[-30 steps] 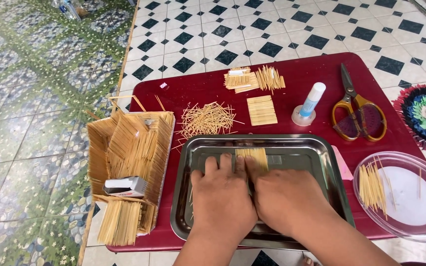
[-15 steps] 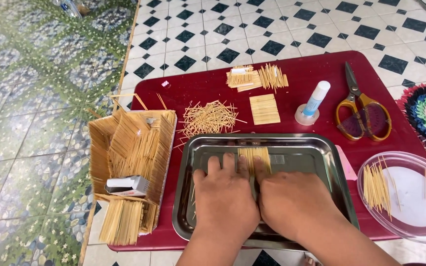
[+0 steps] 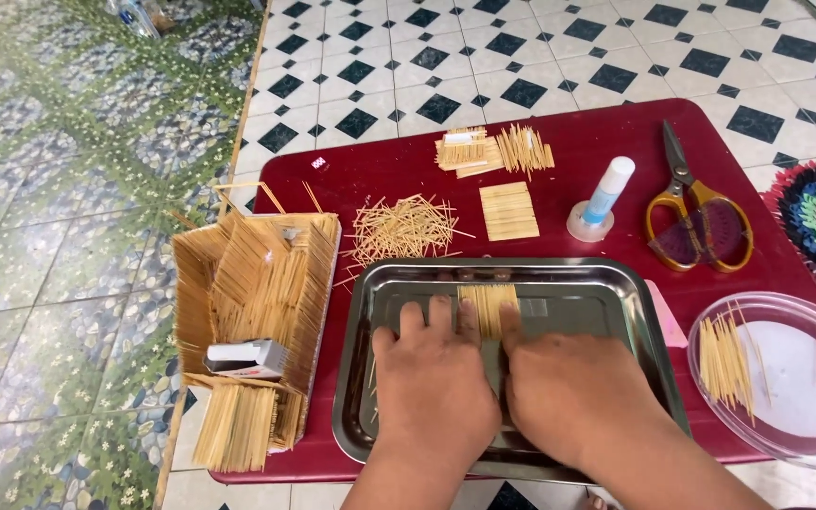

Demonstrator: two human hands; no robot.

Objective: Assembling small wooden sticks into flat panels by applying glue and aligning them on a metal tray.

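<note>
The low rectangular counter (image 3: 559,156) is deep red. On it, the shiny rectangular steel tray (image 3: 635,321) is silver-grey, and the flat panel of glued toothpicks (image 3: 488,307) inside it is pale straw yellow. At two o'clock lie scissors with orange-yellow handles (image 3: 696,212); beside them stands a glue bottle (image 3: 604,194), light blue with a white cap. The floor tiles (image 3: 484,66) at twelve o'clock are white with black diamonds; those at nine o'clock are mottled green and blue.

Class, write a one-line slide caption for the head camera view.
Both hands, left hand and right hand, press a row of toothpicks flat in a steel tray on a red table.
</note>
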